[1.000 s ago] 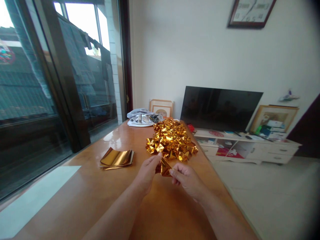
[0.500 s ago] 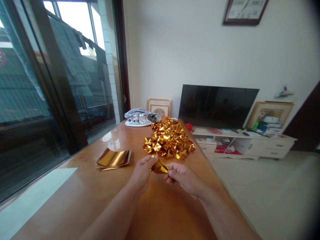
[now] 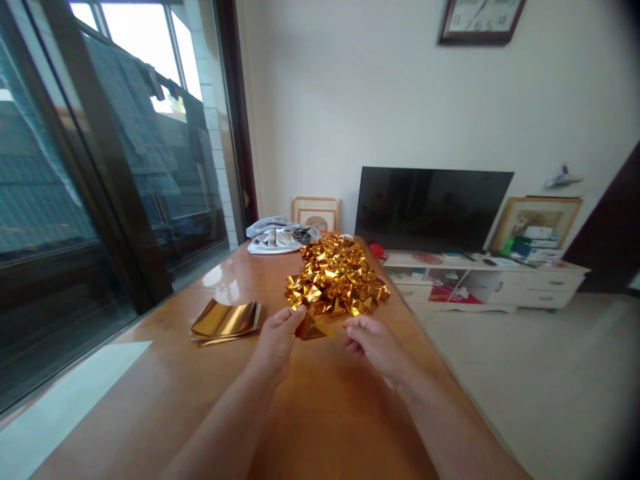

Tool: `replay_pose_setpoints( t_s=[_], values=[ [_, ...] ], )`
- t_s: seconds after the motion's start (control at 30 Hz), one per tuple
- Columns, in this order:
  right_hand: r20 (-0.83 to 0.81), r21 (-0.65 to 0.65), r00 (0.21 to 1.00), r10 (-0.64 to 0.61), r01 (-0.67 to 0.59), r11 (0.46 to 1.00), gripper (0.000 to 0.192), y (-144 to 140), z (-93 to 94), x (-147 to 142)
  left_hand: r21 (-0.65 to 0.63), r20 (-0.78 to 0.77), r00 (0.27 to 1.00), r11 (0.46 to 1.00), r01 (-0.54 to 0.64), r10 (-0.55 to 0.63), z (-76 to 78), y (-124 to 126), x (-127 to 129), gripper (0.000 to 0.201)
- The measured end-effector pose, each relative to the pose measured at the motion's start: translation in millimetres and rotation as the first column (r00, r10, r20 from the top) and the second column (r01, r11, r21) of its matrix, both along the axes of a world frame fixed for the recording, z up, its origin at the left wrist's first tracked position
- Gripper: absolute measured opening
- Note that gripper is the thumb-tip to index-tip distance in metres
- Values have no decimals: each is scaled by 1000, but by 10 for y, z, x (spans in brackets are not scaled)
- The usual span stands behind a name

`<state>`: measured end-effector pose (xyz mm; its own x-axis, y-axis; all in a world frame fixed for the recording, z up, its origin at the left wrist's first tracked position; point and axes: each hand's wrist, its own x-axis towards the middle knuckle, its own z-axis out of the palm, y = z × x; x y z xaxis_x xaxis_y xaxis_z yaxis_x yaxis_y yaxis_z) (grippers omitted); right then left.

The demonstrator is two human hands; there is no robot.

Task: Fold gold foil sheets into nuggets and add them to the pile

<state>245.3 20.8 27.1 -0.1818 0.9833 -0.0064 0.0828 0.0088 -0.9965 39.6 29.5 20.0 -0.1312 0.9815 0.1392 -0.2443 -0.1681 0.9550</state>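
My left hand [image 3: 279,335] pinches a folded piece of gold foil paper [image 3: 312,328] between thumb and fingers. The paper's pointed end sticks out to the right, over the table. Just right of that point is my right hand [image 3: 369,338], its fingers curled in and thumb against them, apart from the paper with nothing visible in the grip. Beyond both hands lies a heap of folded gold foil pieces [image 3: 336,277]. To the left of my left hand rests a stack of flat gold foil sheets [image 3: 227,320], curling at the edges.
The wooden table [image 3: 320,413] carries a pale sheet [image 3: 75,393] at its left edge and a bundle of grey-white cloth [image 3: 280,235] at its far end. A television [image 3: 433,208] stands on a white cabinet [image 3: 530,287] beyond. Glass doors [image 3: 150,200] run along the left.
My right hand has let go of the foil paper and moved slightly right. My left hand still holds the paper, whose pointed end now shows free. The view has shifted a little.
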Motion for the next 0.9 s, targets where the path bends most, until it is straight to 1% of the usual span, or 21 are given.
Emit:
replay_pose_setpoints(
  t_s=[0.07, 0.13, 0.2, 0.27, 0.37, 0.43, 0.5, 0.6, 0.73, 0.83, 0.9],
  values=[
    [-31, 55, 1000, 5, -3, 998, 30, -20, 23, -20, 7, -44, 998, 999, 33, -33, -1, -24, 33, 41],
    [-52, 108, 997, 59, -53, 993, 32, -44, 30, -51, 12, -91, 993, 997, 78, -77, 6, -61, 83, 41],
    [-45, 128, 991, 126, -119, 985, 32, -62, 17, -83, 12, -134, 981, 990, 139, -137, 16, -105, 143, 40],
    [1, 123, 986, 165, -164, 979, 33, -65, -8, -107, 10, -168, 966, 979, 202, -198, 29, -146, 196, 38],
    [54, 142, 984, 170, -176, 974, 35, -49, -38, -116, 16, -197, 950, 969, 248, -240, 60, -189, 239, 37],
    [60, 159, 984, 166, -173, 972, 35, -39, -39, -108, 24, -188, 947, 962, 271, -262, 89, -204, 237, 34],
    [77, 160, 984, 158, -169, 973, 35, -37, -30, -100, 35, -165, 947, 958, 286, -277, 115, -208, 220, 30],
    [88, 149, 985, 149, -161, 976, 34, -47, -20, -100, 41, -149, 954, 962, 270, -261, 128, -204, 193, 27],
    [6, 111, 987, 163, -163, 980, 31, -57, -34, -120, 30, -180, 954, 968, 248, -239, 110, -200, 191, 26],
    [10, 150, 991, 134, -134, 980, 30, -58, -38, -127, 38, -208, 944, 962, 269, -256, 107, -212, 212, 26],
    [19, 174, 993, 118, -120, 977, 31, -60, -29, -125, 38, -196, 940, 956, 291, -279, 115, -222, 224, 26]
  ],
)
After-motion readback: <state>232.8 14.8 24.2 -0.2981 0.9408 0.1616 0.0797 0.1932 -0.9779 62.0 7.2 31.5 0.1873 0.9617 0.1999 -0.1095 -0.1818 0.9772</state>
